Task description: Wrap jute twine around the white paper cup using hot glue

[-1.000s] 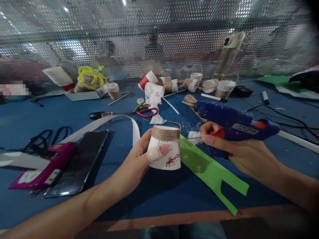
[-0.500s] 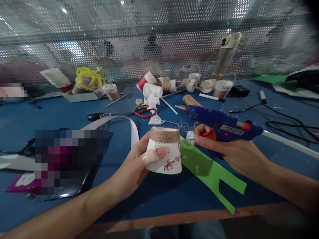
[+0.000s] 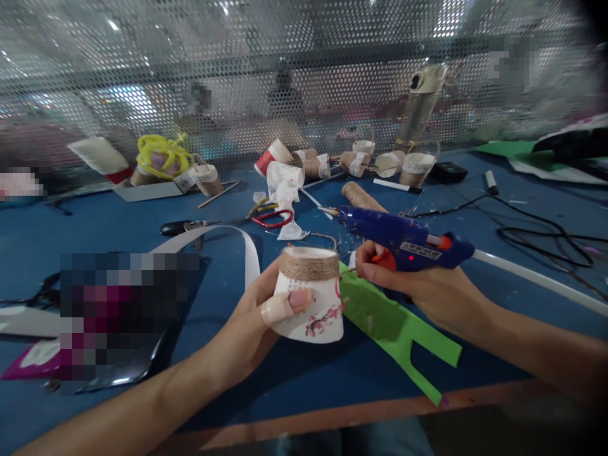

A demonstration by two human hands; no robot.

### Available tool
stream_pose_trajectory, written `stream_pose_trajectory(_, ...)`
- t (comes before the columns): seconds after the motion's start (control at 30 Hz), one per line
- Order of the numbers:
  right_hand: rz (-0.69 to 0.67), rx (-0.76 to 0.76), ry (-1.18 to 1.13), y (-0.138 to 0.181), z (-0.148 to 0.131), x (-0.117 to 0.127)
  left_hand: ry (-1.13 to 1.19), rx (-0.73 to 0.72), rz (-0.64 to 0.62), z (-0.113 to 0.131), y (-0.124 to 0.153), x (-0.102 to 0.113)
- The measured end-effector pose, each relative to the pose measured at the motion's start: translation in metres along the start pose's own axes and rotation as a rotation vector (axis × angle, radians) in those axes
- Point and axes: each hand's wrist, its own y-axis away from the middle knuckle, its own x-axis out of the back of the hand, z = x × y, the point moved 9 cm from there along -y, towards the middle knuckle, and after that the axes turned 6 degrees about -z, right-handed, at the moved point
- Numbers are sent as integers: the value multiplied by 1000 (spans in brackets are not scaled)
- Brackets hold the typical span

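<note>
Near the middle of the front edge of the desk [image 3: 266,396], the left hand [image 3: 251,313] grips a blossom-printed white paper cup [image 3: 325,301], narrower end up, twine [image 3: 311,268] wound there; the right hand [image 3: 406,283] holds a blue glue gun [image 3: 389,231], pinching a strand. Blue surface shows between cup and edge.

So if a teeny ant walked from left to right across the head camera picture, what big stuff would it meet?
White-and-red stack of cups → yellow cord → small brown-and-white cup → twine-topped flowery cup → blue glue gun → white-and-black marker.
</note>
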Motion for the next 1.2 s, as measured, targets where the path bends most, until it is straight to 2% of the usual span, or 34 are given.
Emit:
stream_pose_trajectory(0.2, 27, -49, -62, 0, 2, -2, -10, 2, -27, -3, 1, 1)
stream_pose_trajectory(0.37, -22, -81, -72, -1, 8, -6, -2, 14, -53, -7, 1, 0)
stream_pose_trajectory(0.6, -26, -31, -124, -2, 1, -12, -2, 43, -93, -11, 1, -1)
stream_pose_trajectory(0.8, -10, 7, -163, -3, 2, -14, -21, 60, -75, -15, 4, 3)
stream_pose_trajectory(1.03, -33, -9, -209, -3, 12, -14, -71, 48, -165, -17, 6, 1)
stream_pose_trajectory(1.2, 38, 46, -161, -4, 6, -9, -197, 31, -99, -13, 5, 10)
